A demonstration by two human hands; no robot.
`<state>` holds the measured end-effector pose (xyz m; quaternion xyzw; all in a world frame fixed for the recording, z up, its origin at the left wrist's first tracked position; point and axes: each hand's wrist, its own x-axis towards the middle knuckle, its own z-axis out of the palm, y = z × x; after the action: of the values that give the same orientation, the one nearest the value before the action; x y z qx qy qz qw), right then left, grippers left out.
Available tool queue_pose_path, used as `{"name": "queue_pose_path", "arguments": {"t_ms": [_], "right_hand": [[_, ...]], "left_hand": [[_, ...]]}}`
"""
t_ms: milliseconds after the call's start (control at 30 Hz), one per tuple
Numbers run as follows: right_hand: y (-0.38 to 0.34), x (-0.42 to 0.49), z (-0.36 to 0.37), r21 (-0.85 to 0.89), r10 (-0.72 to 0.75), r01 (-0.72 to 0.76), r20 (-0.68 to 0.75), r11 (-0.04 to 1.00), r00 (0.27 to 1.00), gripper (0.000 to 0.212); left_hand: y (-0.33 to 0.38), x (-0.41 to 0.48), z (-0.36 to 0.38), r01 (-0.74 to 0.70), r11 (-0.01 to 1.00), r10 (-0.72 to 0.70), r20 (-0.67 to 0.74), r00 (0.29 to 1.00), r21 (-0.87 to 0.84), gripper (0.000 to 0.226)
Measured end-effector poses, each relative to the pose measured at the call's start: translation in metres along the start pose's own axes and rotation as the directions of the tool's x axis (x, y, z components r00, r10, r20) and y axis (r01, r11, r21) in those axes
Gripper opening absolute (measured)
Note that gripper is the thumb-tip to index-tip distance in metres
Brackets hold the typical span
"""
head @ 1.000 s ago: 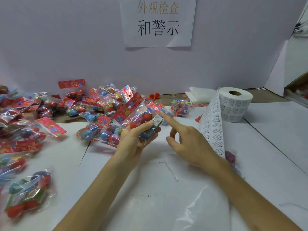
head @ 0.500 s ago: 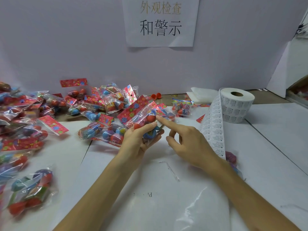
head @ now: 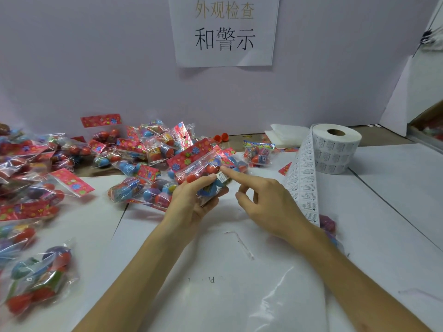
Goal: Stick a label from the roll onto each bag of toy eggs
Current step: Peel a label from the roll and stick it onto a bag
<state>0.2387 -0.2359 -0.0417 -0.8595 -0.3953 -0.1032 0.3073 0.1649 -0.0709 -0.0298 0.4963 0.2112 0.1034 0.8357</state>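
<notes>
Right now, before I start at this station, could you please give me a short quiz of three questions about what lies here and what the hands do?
1. True or false: the left hand holds a bag of toy eggs.
2. Where does the label roll stand? A: in the left hand. B: to the right of both hands. C: on top of the held bag.
3. Which finger of the right hand is stretched out to the held bag?
Key: 1 true; 2 B; 3 the index finger.
</notes>
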Motion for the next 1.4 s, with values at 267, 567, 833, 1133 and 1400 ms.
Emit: {"name": "queue_pose_path", "arguments": {"t_ms": [267,567,833,1133,1400], "right_hand": [[0.008,0.003,-0.004,0.214,0.094,-0.077,-0.069,0.974,0.993,0.055],[-0.004,0.006,-0.007,0.696,0.258,-0.246,0.090,0.675,0.962,0.018],[-0.003,0.005,-0.011,0.713,0.261,-0.224,0.059,0.665,0.964,0.008],[-0.005,0.005,-0.017,0.802,0.253,-0.274,0.159,0.531,0.954,0.038],[-0.004,0.006,-0.020,0.857,0.205,-0.291,0.222,0.425,0.953,0.032]], "left_hand": [[0.012,0.000,-0.002,-0.107,0.993,0.104,0.061,0.993,0.053,0.031],[-0.001,-0.005,0.006,-0.259,0.917,0.202,0.208,0.957,0.304,0.042],[0.001,-0.007,0.008,-0.282,0.882,0.195,0.252,0.948,0.379,0.059],[0.005,-0.006,0.005,-0.199,0.935,0.118,0.274,0.954,0.293,0.065],[0.008,-0.006,0.003,-0.147,0.961,0.076,0.290,0.954,0.233,0.076]]}}
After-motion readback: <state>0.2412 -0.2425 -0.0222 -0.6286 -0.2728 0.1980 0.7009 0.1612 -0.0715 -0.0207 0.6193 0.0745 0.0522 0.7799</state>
